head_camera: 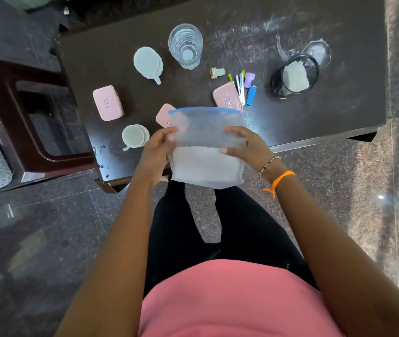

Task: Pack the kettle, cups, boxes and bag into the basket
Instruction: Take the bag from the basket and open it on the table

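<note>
Fingers (233, 129) of the right hand (247, 144) curled over one side edge of the bag (205, 147), thumb in front, pinching the film; fingers of the left hand (156, 148) wrapped round the opposite edge, likewise gripping it. Held upright between both hands, above the near edge of the table (290, 122) and clear of its surface. Soft, frosted, translucent plastic, roughly rectangular, with a blue zip strip along the top; lower half opaque and whitish (contents, if any, impossible to tell).

Partly hidden behind the film: a pink box (165, 115) with rounded corners and a small red-and-blue label. Two more of the same smooth, flat pink boxes, one to the left (108, 103) and one to the right (227, 96), that one speckled with droplets. Pale, matt cups with handles: one (135, 136) just left of the left hand, another (148, 62) farther back. Beside that, a clear ribbed glass jug (186, 45), seen from above.

To the right, a scatter of small stationery (244, 86), and a black wire-mesh pot (294, 75) holding crumpled white material. Dark tabletop, scuffed with chalky white scratches. Polished speckled stone floor (47, 227) below; a dark brown plastic stool (35, 113) at the left.
</note>
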{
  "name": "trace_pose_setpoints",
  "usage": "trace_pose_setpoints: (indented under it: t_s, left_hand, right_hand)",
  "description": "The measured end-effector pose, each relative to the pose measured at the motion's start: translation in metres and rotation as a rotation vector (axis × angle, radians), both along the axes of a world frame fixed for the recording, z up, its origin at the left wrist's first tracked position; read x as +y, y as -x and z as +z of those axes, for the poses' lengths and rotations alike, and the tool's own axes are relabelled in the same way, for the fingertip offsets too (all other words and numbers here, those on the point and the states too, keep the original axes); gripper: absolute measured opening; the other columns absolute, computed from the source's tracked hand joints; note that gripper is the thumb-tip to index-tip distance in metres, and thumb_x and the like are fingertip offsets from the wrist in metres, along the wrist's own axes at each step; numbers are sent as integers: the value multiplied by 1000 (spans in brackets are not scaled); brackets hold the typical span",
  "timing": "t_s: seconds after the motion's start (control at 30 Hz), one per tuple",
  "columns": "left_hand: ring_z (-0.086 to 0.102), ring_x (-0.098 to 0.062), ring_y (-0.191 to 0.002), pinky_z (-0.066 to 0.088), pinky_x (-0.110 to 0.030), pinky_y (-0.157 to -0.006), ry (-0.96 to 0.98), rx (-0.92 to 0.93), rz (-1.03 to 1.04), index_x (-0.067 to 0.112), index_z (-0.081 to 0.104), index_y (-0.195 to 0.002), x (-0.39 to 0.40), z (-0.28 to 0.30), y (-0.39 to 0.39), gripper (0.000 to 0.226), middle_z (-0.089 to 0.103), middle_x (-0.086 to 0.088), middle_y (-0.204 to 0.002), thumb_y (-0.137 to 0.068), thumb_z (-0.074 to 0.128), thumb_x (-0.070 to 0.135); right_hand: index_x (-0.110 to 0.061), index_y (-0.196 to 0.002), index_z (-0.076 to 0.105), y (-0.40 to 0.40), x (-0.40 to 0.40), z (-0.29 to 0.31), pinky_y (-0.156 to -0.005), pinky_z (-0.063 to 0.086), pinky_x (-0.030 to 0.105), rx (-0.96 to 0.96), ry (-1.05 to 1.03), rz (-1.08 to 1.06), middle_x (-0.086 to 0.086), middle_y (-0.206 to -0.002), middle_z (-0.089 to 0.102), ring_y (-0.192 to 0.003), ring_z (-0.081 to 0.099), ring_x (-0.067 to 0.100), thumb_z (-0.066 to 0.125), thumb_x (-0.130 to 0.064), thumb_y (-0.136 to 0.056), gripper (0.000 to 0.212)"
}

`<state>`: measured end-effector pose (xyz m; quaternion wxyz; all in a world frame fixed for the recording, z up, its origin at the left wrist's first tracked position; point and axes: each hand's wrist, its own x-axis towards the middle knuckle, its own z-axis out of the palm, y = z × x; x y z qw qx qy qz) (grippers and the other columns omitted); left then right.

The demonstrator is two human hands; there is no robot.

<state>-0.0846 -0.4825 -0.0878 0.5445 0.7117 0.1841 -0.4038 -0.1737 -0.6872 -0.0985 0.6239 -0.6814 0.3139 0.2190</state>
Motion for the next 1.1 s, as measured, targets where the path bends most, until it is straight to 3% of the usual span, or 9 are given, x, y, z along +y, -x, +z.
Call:
trace_pose_setpoints:
  t_s: [0.1,0.2,0.3,0.4,0.47,0.53,0.63,0.73,1.1]
  left_hand:
    - [58,-11,-94,54,-29,-86,-37,77,-263,15,52,-127,14,-1,1,56,59,0,-110,-77,70,-2]
    - [54,-19,-91,50,-39,-88,-327,-22,-588,9,65,-112,15,-4,5,38,60,-10,-104,-75,76,11]
    - [59,-29,-94,50,-42,-88,-379,-16,-509,-1,64,-106,9,-8,6,28,64,-23,-109,-87,62,20]
    - [54,-30,-115,43,-45,-100,-371,15,-403,5,51,-126,-3,-16,7,34,56,-18,-128,-97,44,21]
    - [50,-28,-119,35,-29,-96,-434,-52,-425,6,45,-131,-10,-24,9,36,54,-17,-131,-98,40,20]
    - [53,-28,-112,35,-29,-85,-503,-113,-445,5,45,-125,-13,-34,11,31,57,-19,-122,-98,42,19]
    - [57,-28,-99,42,-29,-82,-508,-86,-364,7,41,-120,-21,-44,9,30,57,-11,-106,-94,50,19]
    - [54,-16,-98,41,-27,-85,-486,-80,-408,13,40,-127,-33,-49,6,38,52,-9,-120,-92,54,18]
    - [50,-13,-94,34,-22,-80,-343,-13,-580,19,38,-131,-77,-62,7,42,52,1,-104,-92,51,16]
  right_hand:
    - [-8,-124,56,6,-6,-11,-68,35,4,85,123,210,8,-121,58,-101,46,10,78,0,-67,62]
    - [-1,-106,67,9,-5,-23,-59,36,5,172,257,172,13,-99,65,-88,50,14,75,-8,-73,35]
    - [-4,-76,60,8,-2,-31,-58,35,18,219,255,-56,4,-75,48,-69,46,9,73,-16,-78,18]
    - [-19,-54,37,7,1,-38,-38,31,10,239,99,-210,-1,-58,36,-39,38,-2,65,-16,-85,43]
    - [-15,-74,48,8,6,-42,-60,53,14,276,-92,-215,8,-81,56,-63,58,3,64,-9,-85,21]
    - [-14,-102,37,14,7,-53,-87,53,39,305,-217,-232,16,-109,53,-94,57,22,66,1,-81,39]
    - [-14,-105,31,19,0,-69,-76,44,29,252,44,-284,12,-106,45,-92,47,22,65,12,-75,52]
    - [-3,-98,61,18,-17,-83,-76,35,24,301,447,-237,15,-105,61,-101,56,28,59,8,-77,24]
    - [-4,-116,62,-42,-35,-108,-103,29,22,162,384,-8,22,-129,46,-123,46,31,49,9,-81,39]
